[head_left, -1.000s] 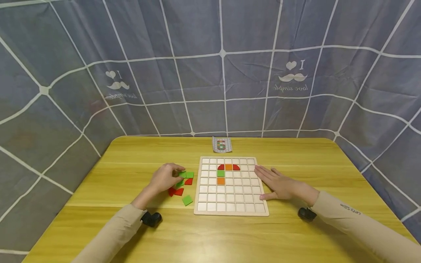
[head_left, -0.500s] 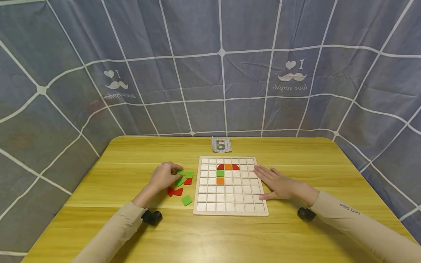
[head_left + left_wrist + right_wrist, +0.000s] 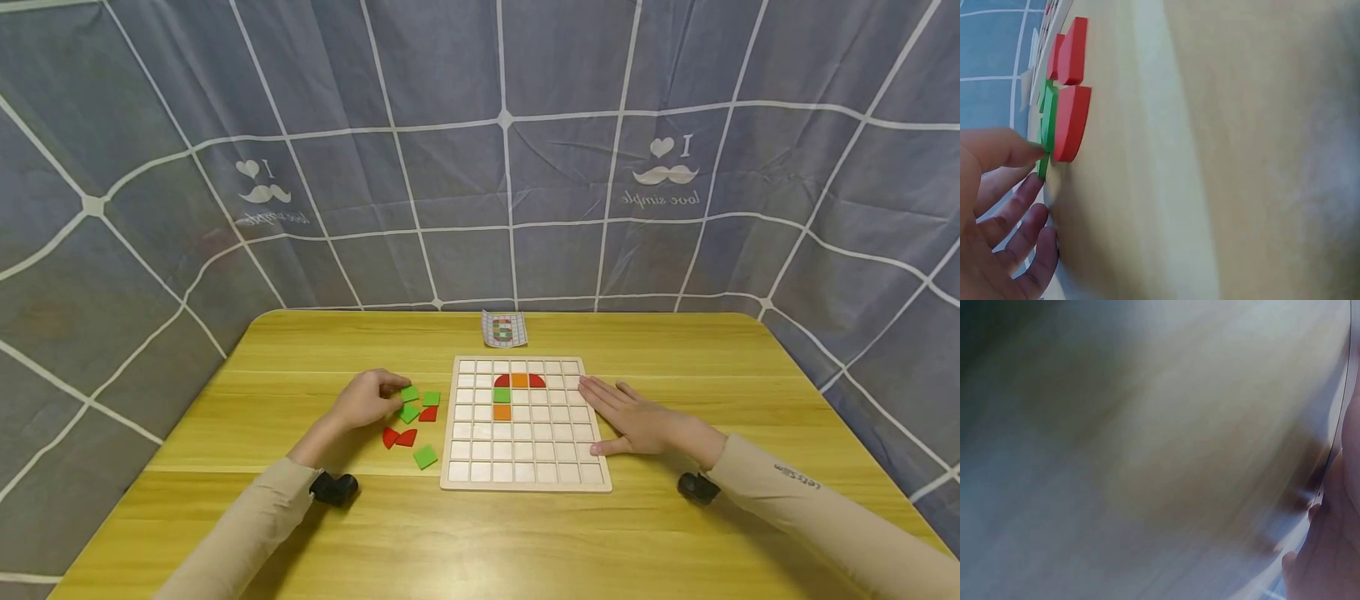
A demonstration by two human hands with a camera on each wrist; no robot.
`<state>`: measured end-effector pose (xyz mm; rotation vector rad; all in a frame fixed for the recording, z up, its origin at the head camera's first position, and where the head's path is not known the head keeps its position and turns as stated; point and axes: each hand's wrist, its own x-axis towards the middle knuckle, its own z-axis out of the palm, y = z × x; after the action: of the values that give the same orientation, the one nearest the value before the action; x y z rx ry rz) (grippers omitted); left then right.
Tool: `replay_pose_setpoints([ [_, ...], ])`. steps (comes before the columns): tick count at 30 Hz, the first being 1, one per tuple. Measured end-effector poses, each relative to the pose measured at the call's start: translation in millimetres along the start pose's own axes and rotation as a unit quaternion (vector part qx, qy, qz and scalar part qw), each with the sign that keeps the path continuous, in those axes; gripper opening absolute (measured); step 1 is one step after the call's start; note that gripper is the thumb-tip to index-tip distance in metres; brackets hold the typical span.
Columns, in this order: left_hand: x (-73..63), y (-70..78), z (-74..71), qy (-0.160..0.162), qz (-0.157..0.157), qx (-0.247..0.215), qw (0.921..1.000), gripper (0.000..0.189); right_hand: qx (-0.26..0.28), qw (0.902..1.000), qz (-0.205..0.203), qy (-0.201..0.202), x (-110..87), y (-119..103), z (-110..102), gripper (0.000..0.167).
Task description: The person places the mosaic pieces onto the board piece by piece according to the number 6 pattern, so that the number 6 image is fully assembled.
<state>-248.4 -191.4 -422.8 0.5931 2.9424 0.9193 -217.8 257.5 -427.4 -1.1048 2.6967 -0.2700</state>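
My left hand [image 3: 366, 400] is at the left of a loose group of tiles. Its thumb and forefinger pinch the edges of a green square tile [image 3: 408, 393], the other fingers loosely bent in the left wrist view. Close by lie two more green square tiles, one beside it [image 3: 431, 399] and one below [image 3: 408, 413]. A red quarter-round tile [image 3: 428, 414] lies among them. My right hand [image 3: 633, 421] rests with straight fingers on the right edge of a wooden grid board [image 3: 525, 483]. In the right wrist view it shows only partly, at the right edge.
Two red quarter-round tiles [image 3: 406, 437] and a tilted green square [image 3: 425, 457] lie nearer the front. The board bears red, orange and green tiles [image 3: 502, 395]. Behind it lies a pattern card [image 3: 504, 330]. A grey curtain [image 3: 465, 167] stands behind the table [image 3: 480, 542].
My left hand has shifted slightly left and back, leaving more of the green tiles in sight. The right hand stays at the board's edge.
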Motion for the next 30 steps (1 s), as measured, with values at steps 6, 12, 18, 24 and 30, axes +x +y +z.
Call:
replay_pose_setpoints([
  [6, 0.1, -2.2, 1.1, -0.008, -0.009, -0.007, 0.9999, 0.034, 0.003, 1.0000, 0.005, -0.004, 0.3, 1.8, 2.3, 0.094],
  [12, 1.3, -2.5, 3.9, -0.005, -0.030, -0.020, 0.9993, 0.033, -0.005, 0.9998, 0.015, -0.012, -0.1, 5.0, 5.8, 0.095],
  [18, 3.1, -3.1, 5.0, -0.010, -0.050, -0.019, 0.9985, 0.033, -0.002, 0.9998, -0.013, 0.012, -0.1, 6.9, 7.5, 0.093],
  [24, 2.9, 1.3, 4.9, -0.003, -0.069, 0.001, 0.9976, 0.031, -0.008, 1.0000, 0.003, -0.001, 0.6, 9.0, 8.7, 0.094],
  [30, 3.4, 8.3, 3.6, 0.015, -0.084, 0.042, 0.9955, 0.030, -0.008, 0.9998, -0.012, 0.016, 1.9, 7.4, 6.1, 0.093],
])
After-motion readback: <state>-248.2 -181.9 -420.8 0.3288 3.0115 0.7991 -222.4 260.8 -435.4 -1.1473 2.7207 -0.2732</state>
